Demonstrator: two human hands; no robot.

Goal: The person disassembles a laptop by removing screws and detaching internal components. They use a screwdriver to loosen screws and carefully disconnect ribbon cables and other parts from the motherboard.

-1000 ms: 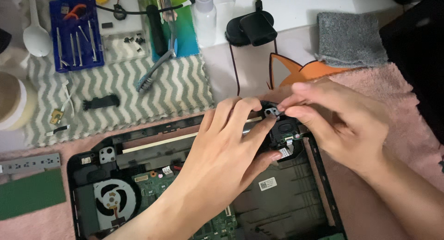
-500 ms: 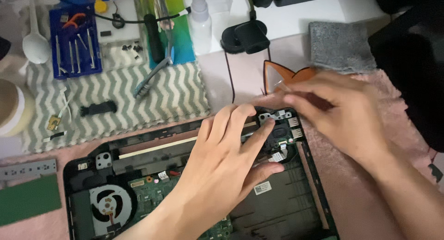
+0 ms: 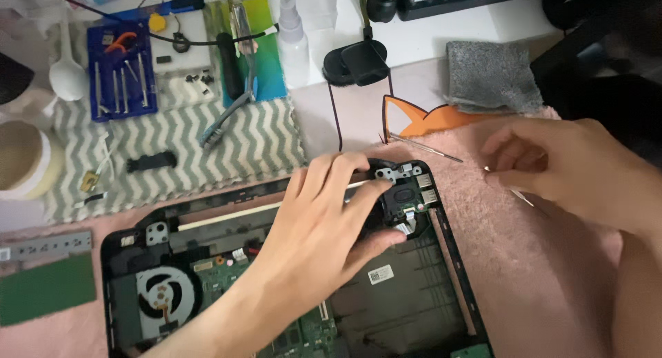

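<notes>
An opened laptop base (image 3: 455,275) lies on a pink towel (image 3: 552,275), its cover off and the interior exposed. The left hand (image 3: 324,227) lies across the middle of the chassis, fingers spread and extended toward the far right corner, where the fingertips press on a small black speaker module (image 3: 400,192) beside the side ports; the thumb rests below it, so the module is steadied between thumb and fingers rather than lifted. The right hand (image 3: 565,168) is off the chassis, over the towel to the right, fingers curled together and pinching a thin metal tool (image 3: 514,192); whether a screw sits at its tip cannot be told. A second slim screwdriver (image 3: 424,147) lies on the towel just beyond the corner. At near left the cooling fan (image 3: 165,296) and green circuit board (image 3: 227,268) are in place. Far left, on a zigzag mat (image 3: 227,151), lie a blue tool kit (image 3: 117,68), a brush (image 3: 224,116) and small loose parts. Judged from this layout, disassembly is well under way: cover removed, corner module still seated, fan and board untouched.
</notes>
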